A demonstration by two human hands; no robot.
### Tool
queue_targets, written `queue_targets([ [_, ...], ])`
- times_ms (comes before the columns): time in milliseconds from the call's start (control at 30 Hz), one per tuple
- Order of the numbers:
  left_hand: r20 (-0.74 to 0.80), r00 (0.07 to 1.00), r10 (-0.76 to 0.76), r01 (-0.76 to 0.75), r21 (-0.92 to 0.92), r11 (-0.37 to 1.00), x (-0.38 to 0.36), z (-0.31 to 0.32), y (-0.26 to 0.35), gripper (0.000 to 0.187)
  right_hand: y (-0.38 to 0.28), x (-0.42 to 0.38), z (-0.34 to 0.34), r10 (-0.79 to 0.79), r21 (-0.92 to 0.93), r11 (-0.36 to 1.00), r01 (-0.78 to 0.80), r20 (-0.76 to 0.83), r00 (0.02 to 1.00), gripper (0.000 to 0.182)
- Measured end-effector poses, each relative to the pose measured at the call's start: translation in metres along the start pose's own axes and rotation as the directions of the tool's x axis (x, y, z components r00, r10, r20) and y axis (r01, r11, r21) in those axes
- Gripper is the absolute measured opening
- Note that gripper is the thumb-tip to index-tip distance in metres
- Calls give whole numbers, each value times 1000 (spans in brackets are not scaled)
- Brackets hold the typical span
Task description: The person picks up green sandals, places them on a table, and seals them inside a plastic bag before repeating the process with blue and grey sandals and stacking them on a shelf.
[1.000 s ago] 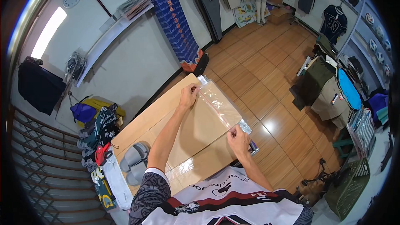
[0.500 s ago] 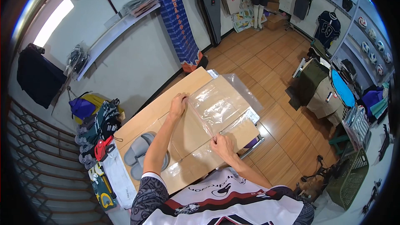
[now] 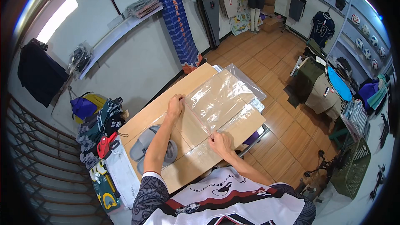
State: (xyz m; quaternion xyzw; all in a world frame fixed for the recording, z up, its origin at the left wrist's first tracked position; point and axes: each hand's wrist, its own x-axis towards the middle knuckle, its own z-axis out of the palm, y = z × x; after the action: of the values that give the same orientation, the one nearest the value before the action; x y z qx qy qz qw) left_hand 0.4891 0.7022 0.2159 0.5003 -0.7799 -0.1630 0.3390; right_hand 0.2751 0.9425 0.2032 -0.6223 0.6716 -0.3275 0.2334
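Note:
A clear plastic bag (image 3: 216, 100) lies flat on the cardboard-covered table (image 3: 193, 75), its far part reaching past the table's edge. My left hand (image 3: 175, 106) pinches the bag's near left corner. The near right corner is between the closed fingers of my right hand (image 3: 220, 143). Between my hands the bag's near edge runs fairly straight. A pair of grey sandals (image 3: 143, 143) lies left of my left forearm, which hides part of them.
A red-handled tool (image 3: 104, 145) and a white packet (image 3: 121, 171) lie left of the table. Piled clothes (image 3: 100, 121) stand behind them. Folded garments (image 3: 318, 87) and a green basket (image 3: 352, 168) are at the right, beyond the tiled floor (image 3: 266, 75).
The bag and both hands hold nearly the same places on the table. The bag's far part has spread out more over the edge. The whole view has shifted slightly.

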Motion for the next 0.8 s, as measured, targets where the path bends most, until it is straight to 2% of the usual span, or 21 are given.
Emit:
queue_targets([
  [100, -12, 1000, -11, 11, 3, 1000, -7, -5, -6, 20, -4, -4, 3, 12, -12, 1000, -12, 10, 1000, 23],
  [200, 63, 995, -82, 85, -55, 995, -13, -16, -9, 27, -7, -4, 0, 40, -23, 999, -40, 30, 999, 22],
  [300, 84, 994, -74, 73, 13, 997, -29, -50, 26, 37, -12, -1, -5, 63, -62, 996, -60, 51, 997, 21],
  [400, 34, 998, -55, 56, -60, 997, -53, -84, 31, 45, -15, 9, -5, 35, -117, 993, -30, 41, 999, 21],
  [500, -74, 987, -145, 133, -142, 981, -92, -137, 59, 42, -18, 27, -2, -38, -155, 987, 39, 4, 999, 22],
  [633, -231, 943, -241, 205, -168, 964, -157, -193, 52, 38, -19, 54, 7, -185, -175, 969, 177, -33, 982, 25],
  [767, -269, 898, -348, 349, -46, 936, -227, -229, 27, 41, -30, 79, 11, -242, -204, 949, 241, 23, 970, 24],
  [800, -242, 902, -358, 378, 41, 925, -244, -235, 22, 47, -31, 85, 14, -266, -199, 943, 265, 25, 964, 23],
])
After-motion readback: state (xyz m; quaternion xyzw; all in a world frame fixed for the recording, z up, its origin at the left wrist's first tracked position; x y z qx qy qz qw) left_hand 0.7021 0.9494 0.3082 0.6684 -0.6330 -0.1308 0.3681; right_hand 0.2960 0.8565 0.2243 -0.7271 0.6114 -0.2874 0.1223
